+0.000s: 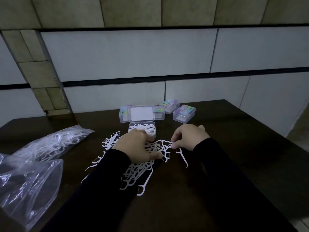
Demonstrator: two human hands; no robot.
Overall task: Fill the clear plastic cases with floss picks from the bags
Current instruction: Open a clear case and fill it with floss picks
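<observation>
Closed cases (184,113) are sitting behind the open case (142,129), bags (48,145) lying to its left, while the left hand (135,146) is pressing flat on the floss picks (138,169) and the right hand (189,137) is pinching one.

1. An open case (142,129), floss picks inside, sits mid-table (234,164).
2. Closed cases (184,113) stand behind it, from 12 to 2 o'clock.
3. A loose pile of picks (135,171) lies at its 6 o'clock.
4. Two bags (41,148) lie at 8 o'clock, well apart.
</observation>
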